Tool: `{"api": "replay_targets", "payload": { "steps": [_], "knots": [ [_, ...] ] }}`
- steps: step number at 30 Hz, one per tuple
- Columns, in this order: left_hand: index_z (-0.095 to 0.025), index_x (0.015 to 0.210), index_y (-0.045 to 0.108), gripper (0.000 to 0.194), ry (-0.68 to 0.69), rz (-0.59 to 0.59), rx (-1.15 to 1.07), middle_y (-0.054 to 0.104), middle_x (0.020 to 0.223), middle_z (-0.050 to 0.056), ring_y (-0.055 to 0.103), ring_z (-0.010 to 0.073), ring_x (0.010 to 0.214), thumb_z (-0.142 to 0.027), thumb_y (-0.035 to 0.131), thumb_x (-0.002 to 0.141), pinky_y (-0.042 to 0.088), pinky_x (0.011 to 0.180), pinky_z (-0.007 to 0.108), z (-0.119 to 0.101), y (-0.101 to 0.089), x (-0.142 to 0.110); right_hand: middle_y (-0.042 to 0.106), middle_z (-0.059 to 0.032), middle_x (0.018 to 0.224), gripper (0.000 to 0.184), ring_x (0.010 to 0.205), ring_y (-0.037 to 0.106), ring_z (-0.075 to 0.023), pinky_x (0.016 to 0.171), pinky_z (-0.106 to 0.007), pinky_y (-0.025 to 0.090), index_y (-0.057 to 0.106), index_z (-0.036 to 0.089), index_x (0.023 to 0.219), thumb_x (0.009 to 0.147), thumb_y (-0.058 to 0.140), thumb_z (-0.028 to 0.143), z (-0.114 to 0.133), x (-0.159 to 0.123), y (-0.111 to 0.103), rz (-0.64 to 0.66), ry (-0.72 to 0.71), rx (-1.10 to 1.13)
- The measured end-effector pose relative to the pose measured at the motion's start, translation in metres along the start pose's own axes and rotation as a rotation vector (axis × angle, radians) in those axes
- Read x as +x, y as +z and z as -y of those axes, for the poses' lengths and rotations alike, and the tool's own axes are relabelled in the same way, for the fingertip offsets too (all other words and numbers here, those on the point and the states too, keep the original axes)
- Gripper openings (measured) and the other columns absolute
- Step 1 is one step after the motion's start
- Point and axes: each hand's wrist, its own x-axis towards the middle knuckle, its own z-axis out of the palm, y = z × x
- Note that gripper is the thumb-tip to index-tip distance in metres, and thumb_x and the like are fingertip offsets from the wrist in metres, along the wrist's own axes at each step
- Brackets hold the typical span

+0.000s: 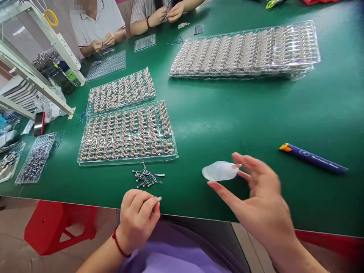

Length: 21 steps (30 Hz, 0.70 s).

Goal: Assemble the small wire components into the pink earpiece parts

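Observation:
In my left hand (139, 212), closed with thumb and fingers pinched together, a small whitish cylindrical piece (159, 198) pokes out at the fingertips; the rest of it is hidden. My right hand (260, 193) is open, thumb and fingers apart around a translucent white squeeze bottle (218, 171) with a pinkish tip pointing right. Whether any finger touches the bottle I cannot tell. Just beyond my left hand lies a loose pile of small wired parts (146, 177). Behind that pile is a clear tray (127, 162) filled with rows of beige cup-shaped pieces with stems.
Another filled tray (121, 93) adjoins the near one. Stacked clear trays (244, 51) stand at the back right. A dark blue pen-shaped tool (313, 157) lies right. A white frame (64, 53) and phone (39, 124) are left. Two people (98, 22) work across the table.

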Motion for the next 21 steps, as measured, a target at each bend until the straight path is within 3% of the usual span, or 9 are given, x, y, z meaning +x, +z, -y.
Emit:
{"api": "replay_targets", "payload": {
  "steps": [3,7,12,21],
  "knots": [
    [-0.017,0.091,0.066,0.019,0.070,0.006,0.118,0.071,0.077,0.003,0.062,0.0177,0.077,-0.004,0.069,0.078,0.049,0.079,0.033,0.004,0.004,-0.002,0.066,-0.0117,0.121,0.050,0.086,0.067,-0.0265,0.067,-0.038,0.054,0.059,0.025,0.121,0.083,0.061,0.057,-0.007,0.006,0.002,0.120,0.054,-0.143],
    [-0.017,0.090,0.066,0.019,0.088,-0.012,0.169,0.071,0.075,0.002,0.062,0.0167,0.075,-0.004,0.071,0.077,0.048,0.081,0.034,0.002,0.006,-0.001,0.068,-0.0098,0.112,0.043,0.091,0.067,-0.0245,0.076,-0.035,0.055,0.061,0.023,0.119,0.086,0.061,0.049,-0.006,-0.002,0.001,0.174,-0.043,-0.052],
    [-0.018,0.090,0.066,0.016,0.050,0.009,0.202,0.072,0.075,0.001,0.063,0.0165,0.075,-0.006,0.069,0.079,0.047,0.082,0.034,-0.003,0.005,0.001,0.071,-0.0080,0.104,0.039,0.079,0.071,-0.0185,0.065,-0.023,0.057,0.058,0.024,0.125,0.089,0.059,0.038,0.004,-0.023,-0.005,0.435,-0.179,0.048],
    [-0.020,0.090,0.066,0.013,0.033,0.043,0.239,0.072,0.076,0.001,0.064,0.0165,0.076,-0.009,0.065,0.082,0.045,0.086,0.035,-0.007,0.005,0.000,0.072,-0.0035,0.086,0.027,0.063,0.068,-0.0156,0.054,-0.023,0.054,0.060,0.026,0.110,0.084,0.066,0.025,0.012,-0.034,-0.003,0.452,-0.292,0.128]
  ]
}}
